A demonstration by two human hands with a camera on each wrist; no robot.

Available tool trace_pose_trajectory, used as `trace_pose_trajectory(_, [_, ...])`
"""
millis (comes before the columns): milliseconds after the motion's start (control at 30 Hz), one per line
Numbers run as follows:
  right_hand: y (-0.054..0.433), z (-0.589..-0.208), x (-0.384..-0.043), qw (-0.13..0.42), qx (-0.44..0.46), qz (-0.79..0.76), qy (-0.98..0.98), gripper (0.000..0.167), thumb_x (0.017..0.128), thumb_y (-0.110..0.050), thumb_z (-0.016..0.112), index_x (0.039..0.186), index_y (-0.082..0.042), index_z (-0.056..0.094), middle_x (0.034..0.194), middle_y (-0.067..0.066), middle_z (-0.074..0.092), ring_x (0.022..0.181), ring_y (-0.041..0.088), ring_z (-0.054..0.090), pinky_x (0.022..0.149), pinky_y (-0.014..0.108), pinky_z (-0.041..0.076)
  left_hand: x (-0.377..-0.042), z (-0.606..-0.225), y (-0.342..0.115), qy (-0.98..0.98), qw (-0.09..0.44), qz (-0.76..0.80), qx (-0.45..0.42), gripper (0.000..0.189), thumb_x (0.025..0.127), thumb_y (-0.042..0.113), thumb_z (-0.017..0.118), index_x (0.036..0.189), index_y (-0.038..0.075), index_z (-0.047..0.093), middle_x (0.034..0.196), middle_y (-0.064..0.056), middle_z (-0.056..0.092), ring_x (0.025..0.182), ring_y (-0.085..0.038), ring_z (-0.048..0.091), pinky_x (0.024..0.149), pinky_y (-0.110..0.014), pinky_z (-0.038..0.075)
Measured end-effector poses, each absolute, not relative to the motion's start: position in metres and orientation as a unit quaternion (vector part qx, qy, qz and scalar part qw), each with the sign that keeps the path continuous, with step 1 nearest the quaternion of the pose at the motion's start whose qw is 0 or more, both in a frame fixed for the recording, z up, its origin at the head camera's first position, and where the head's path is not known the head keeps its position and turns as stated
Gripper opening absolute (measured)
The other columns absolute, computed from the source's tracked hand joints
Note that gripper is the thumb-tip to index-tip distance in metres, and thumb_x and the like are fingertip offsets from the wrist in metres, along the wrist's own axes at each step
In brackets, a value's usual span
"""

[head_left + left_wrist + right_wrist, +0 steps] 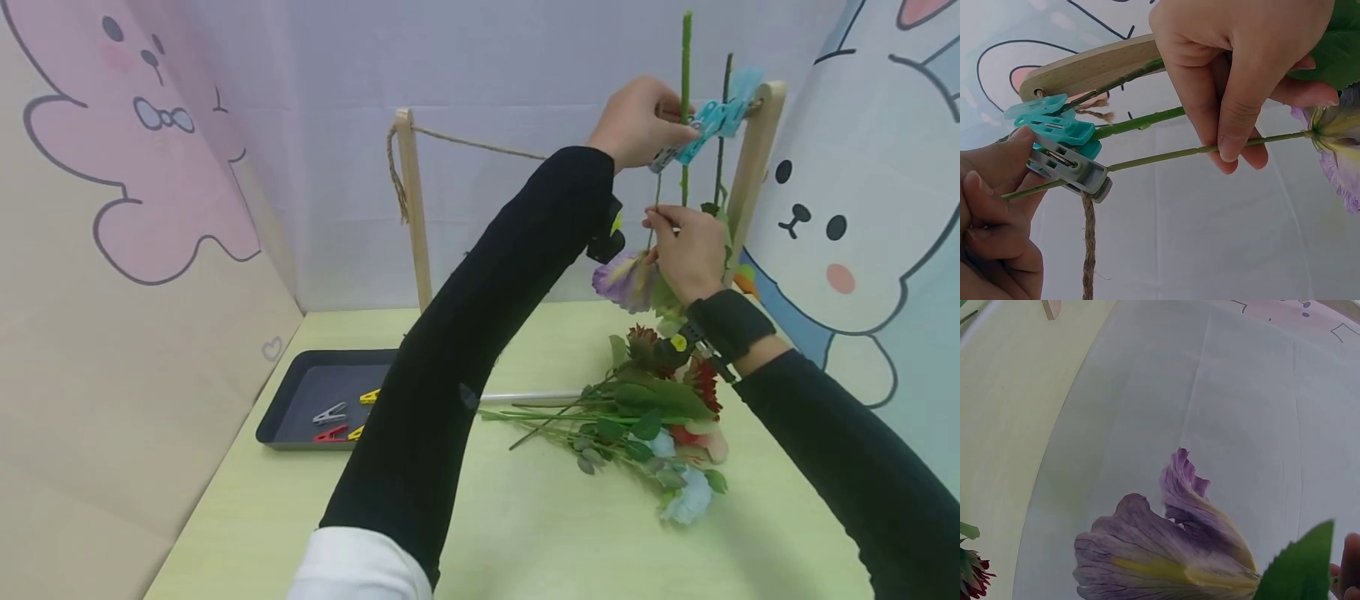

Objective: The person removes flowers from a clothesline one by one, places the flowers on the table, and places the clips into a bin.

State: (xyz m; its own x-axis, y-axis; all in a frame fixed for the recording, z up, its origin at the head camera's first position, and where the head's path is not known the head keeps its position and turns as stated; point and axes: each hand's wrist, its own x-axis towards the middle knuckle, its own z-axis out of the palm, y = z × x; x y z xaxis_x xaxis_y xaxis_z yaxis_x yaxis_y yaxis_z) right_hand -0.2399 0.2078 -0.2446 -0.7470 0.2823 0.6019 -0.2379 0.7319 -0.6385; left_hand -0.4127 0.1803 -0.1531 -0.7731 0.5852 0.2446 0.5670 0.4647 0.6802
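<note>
One purple flower [626, 283] hangs head-down above the bench [570, 533], its thin stem [1154, 159] rising to a grey clip [1066, 167] at the rope [1089, 250]. The right hand [690, 250] pinches the stem between thumb and fingers, above the bloom. The left hand [637, 121] pinches the grey clip; whether its mouth bites both stem and rope, I cannot tell.

To do this well, the right hand should hold the stem straight and snug to the rope, the left letting the clip close squarely over both. So slim a stem could slip or turn, so a light tug before letting go seems wise.

Just beside, teal clips [1054, 128] hold two thicker stems near the wooden post [753, 154]; knocking them is the likely risk. Below lie more flowers [615, 417]; to the left, a dark tray [322, 375] carries spare clips [330, 414].
</note>
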Motion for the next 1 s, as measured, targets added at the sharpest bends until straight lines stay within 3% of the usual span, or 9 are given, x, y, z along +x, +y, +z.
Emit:
trace_pose_trajectory(100, [0.207, -0.246, -0.24, 0.363, -0.007, 0.363, -0.858, 0.031, 0.097, -0.018, 0.047, 0.113, 0.001, 0.065, 0.098, 0.023, 0.067, 0.037, -0.019, 0.035, 0.039, 0.009, 0.029, -0.488, -0.18, 0.209, 0.839, 0.016, 0.425, 0.339, 0.056, 0.064, 0.05, 0.073, 0.115, 0.038, 0.056, 0.114, 0.022, 0.054, 0.102, 0.008, 0.049, 0.092, -0.021, 0.042])
trace_pose_trajectory(167, [0.205, -0.246, -0.24, 0.363, -0.005, 0.362, -0.858, 0.031, 0.097, -0.018, 0.047, 0.112, 0.002, 0.065, 0.098, 0.023, 0.068, 0.036, -0.019, 0.034, 0.039, 0.009, 0.03, -0.49, -0.18, 0.209, 0.841, 0.011, 0.43, 0.328, 0.058, 0.062, 0.046, 0.076, 0.115, 0.037, 0.055, 0.115, 0.021, 0.053, 0.102, 0.006, 0.049, 0.092, -0.024, 0.043])
trace_pose_trajectory(300, [0.202, -0.247, -0.24, 0.363, 0.004, 0.354, -0.862, 0.03, 0.097, -0.017, 0.047, 0.111, 0.002, 0.065, 0.097, 0.023, 0.068, 0.036, -0.019, 0.033, 0.04, 0.008, 0.03, -0.481, -0.179, 0.2, 0.829, 0.008, 0.461, 0.317, 0.057, 0.062, 0.049, 0.076, 0.113, 0.038, 0.056, 0.112, 0.023, 0.053, 0.099, 0.008, 0.049, 0.088, -0.024, 0.045])
trace_pose_trajectory(500, [0.198, -0.245, -0.237, 0.353, 0.023, 0.339, -0.871, 0.029, 0.096, -0.015, 0.047, 0.108, 0.003, 0.066, 0.094, 0.023, 0.068, 0.037, -0.019, 0.033, 0.04, 0.011, 0.029, -0.415, -0.159, 0.161, 0.838, -0.026, 0.459, 0.296, 0.036, 0.076, 0.042, 0.067, 0.11, 0.036, 0.06, 0.115, 0.016, 0.057, 0.105, 0.004, 0.051, 0.089, -0.014, 0.042])
trace_pose_trajectory(600, [0.197, -0.244, -0.234, 0.334, 0.028, 0.335, -0.88, 0.029, 0.097, -0.016, 0.047, 0.108, 0.003, 0.066, 0.093, 0.023, 0.068, 0.037, -0.016, 0.035, 0.041, 0.012, 0.03, -0.436, -0.168, 0.162, 0.819, -0.038, 0.49, 0.295, 0.036, 0.073, 0.049, 0.066, 0.107, 0.04, 0.06, 0.11, 0.022, 0.056, 0.102, 0.01, 0.049, 0.088, -0.013, 0.041])
trace_pose_trajectory(700, [0.196, -0.245, -0.233, 0.315, 0.034, 0.334, -0.888, 0.031, 0.097, -0.018, 0.046, 0.109, 0.003, 0.065, 0.093, 0.023, 0.067, 0.038, -0.014, 0.036, 0.04, 0.015, 0.029, -0.401, -0.155, 0.141, 0.803, -0.043, 0.523, 0.284, 0.035, 0.076, 0.044, 0.066, 0.109, 0.033, 0.063, 0.109, 0.019, 0.059, 0.1, 0.008, 0.051, 0.087, -0.01, 0.041])
trace_pose_trajectory(733, [0.195, -0.245, -0.232, 0.31, 0.038, 0.332, -0.89, 0.031, 0.098, -0.018, 0.045, 0.11, 0.002, 0.065, 0.093, 0.023, 0.067, 0.038, -0.014, 0.036, 0.04, 0.015, 0.029, -0.421, -0.162, 0.148, 0.795, -0.046, 0.534, 0.283, 0.036, 0.074, 0.045, 0.067, 0.108, 0.035, 0.063, 0.107, 0.02, 0.059, 0.098, 0.01, 0.051, 0.087, -0.01, 0.041])
trace_pose_trajectory(867, [0.191, -0.244, -0.231, 0.303, 0.052, 0.317, -0.897, 0.03, 0.097, -0.017, 0.046, 0.11, 0.002, 0.065, 0.092, 0.022, 0.067, 0.039, -0.015, 0.035, 0.04, 0.016, 0.03, -0.374, -0.139, 0.131, 0.806, -0.033, 0.545, 0.23, 0.033, 0.083, 0.026, 0.066, 0.116, 0.025, 0.062, 0.114, 0.011, 0.061, 0.105, 0.002, 0.054, 0.089, -0.012, 0.041])
trace_pose_trajectory(1000, [0.186, -0.244, -0.23, 0.311, 0.071, 0.294, -0.901, 0.029, 0.096, -0.017, 0.048, 0.109, 0.003, 0.065, 0.087, 0.022, 0.067, 0.04, -0.015, 0.035, 0.041, 0.018, 0.032, -0.388, -0.139, 0.129, 0.789, -0.016, 0.572, 0.222, 0.031, 0.083, 0.028, 0.066, 0.113, 0.03, 0.062, 0.111, 0.015, 0.062, 0.102, 0.003, 0.055, 0.083, -0.023, 0.046])
